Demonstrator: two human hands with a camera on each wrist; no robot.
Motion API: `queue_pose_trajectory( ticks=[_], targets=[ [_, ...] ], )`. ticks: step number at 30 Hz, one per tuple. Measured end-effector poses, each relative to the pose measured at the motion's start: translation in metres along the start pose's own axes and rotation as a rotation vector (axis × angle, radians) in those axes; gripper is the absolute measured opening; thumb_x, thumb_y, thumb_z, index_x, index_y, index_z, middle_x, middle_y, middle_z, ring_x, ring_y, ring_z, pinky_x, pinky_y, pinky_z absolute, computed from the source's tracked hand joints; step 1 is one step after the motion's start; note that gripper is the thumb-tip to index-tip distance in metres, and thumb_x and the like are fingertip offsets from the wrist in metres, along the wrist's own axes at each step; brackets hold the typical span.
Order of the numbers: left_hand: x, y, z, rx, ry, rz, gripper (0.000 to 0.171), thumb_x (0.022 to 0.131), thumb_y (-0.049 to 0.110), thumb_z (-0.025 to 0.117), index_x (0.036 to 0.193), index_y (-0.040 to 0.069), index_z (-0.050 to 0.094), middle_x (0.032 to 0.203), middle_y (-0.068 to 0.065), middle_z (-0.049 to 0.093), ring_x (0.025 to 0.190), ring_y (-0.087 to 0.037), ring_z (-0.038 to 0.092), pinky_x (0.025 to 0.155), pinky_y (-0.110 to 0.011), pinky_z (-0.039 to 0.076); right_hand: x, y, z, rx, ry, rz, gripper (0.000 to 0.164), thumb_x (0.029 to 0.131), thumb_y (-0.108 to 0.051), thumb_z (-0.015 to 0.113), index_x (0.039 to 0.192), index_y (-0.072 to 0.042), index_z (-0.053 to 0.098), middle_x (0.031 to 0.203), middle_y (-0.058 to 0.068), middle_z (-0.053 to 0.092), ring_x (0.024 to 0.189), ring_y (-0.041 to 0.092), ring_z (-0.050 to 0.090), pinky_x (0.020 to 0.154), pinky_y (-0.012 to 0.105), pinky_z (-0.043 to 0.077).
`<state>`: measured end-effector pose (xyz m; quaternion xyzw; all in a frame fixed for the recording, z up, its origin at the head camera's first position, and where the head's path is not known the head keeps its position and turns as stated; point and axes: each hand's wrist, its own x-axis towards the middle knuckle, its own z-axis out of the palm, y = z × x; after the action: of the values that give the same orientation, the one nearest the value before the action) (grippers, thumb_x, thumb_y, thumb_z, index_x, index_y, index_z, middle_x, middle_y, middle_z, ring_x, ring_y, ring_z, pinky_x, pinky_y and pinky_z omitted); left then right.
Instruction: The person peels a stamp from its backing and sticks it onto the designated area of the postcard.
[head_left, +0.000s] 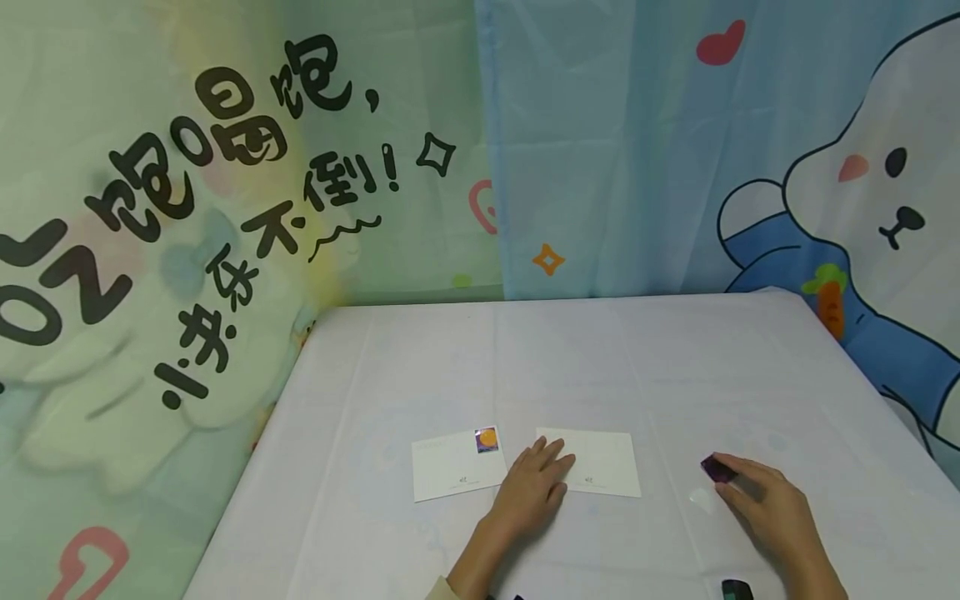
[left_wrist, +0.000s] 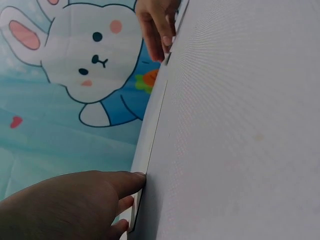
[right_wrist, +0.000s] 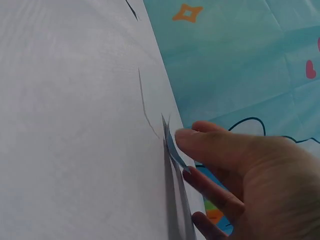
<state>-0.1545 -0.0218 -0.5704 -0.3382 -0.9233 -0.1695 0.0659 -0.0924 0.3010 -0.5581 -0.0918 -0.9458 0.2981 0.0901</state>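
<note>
In the head view, two white postcards lie side by side on the white table. The left postcard (head_left: pixel 450 471) bears a square stamp (head_left: pixel 487 440) with an orange disc in its upper right corner. My left hand (head_left: pixel 534 483) rests with spread, extended fingers on the left edge of the right postcard (head_left: pixel 606 462). Off to the right, my right hand (head_left: pixel 768 504) pinches a small dark purple stamp (head_left: pixel 718 469) between thumb and fingers. In the right wrist view that stamp (right_wrist: pixel 172 147) looks thin and curved, close to the tabletop.
A faint translucent scrap (head_left: pixel 702 500) lies on the white tablecloth (head_left: pixel 525 358) beside the right hand. At the front edge a black object (head_left: pixel 737 590) is partly cut off. Printed curtains (head_left: pixel 585 150) hang behind and to the left of the table.
</note>
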Motion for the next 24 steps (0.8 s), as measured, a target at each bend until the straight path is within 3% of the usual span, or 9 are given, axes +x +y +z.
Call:
queue_pose_trajectory(
  ticks=[5,8,12,24],
  targets=[
    [-0.0002,-0.0007,-0.0002,0.006,-0.003,0.002,0.040,0.091,0.024,0.055,0.131,0.020,0.052,0.141,-0.002,0.041,0.132,-0.024,0.033,0.105,-0.038,0.028,-0.0017,0.0011,-0.0046,0.077,0.005,-0.075,0.044,0.082,0.001,0.059,0.125,-0.003,0.055,0.129,0.027,0.046,0.117,0.050,0.037,0.090,0.066,0.025],
    [-0.0004,-0.0010,0.0000,0.010,-0.006,0.001,0.040,0.092,0.024,0.055,0.132,0.020,0.052,0.142,-0.002,0.041,0.132,-0.024,0.033,0.105,-0.038,0.028,-0.0017,0.0032,-0.0058,0.111,-0.020,-0.135,0.042,0.082,0.006,0.054,0.123,-0.003,0.057,0.130,0.027,0.047,0.120,0.050,0.034,0.091,0.068,0.023],
    [-0.0008,-0.0013,0.0004,-0.005,-0.012,-0.003,0.040,0.092,0.025,0.055,0.132,0.020,0.052,0.142,-0.002,0.040,0.132,-0.024,0.032,0.106,-0.039,0.027,-0.0003,0.0054,-0.0053,0.099,-0.056,-0.149,0.041,0.081,0.008,0.050,0.119,-0.002,0.060,0.127,0.027,0.049,0.120,0.051,0.033,0.089,0.069,0.022],
    [-0.0013,-0.0027,0.0025,-0.007,0.007,0.017,0.041,0.092,0.024,0.055,0.132,0.020,0.052,0.141,-0.003,0.041,0.132,-0.025,0.033,0.105,-0.039,0.029,0.0008,0.0085,-0.0050,0.018,-0.017,-0.189,0.030,0.082,0.000,0.063,0.112,-0.002,0.065,0.121,0.027,0.054,0.112,0.050,0.040,0.082,0.068,0.029]
  ],
)
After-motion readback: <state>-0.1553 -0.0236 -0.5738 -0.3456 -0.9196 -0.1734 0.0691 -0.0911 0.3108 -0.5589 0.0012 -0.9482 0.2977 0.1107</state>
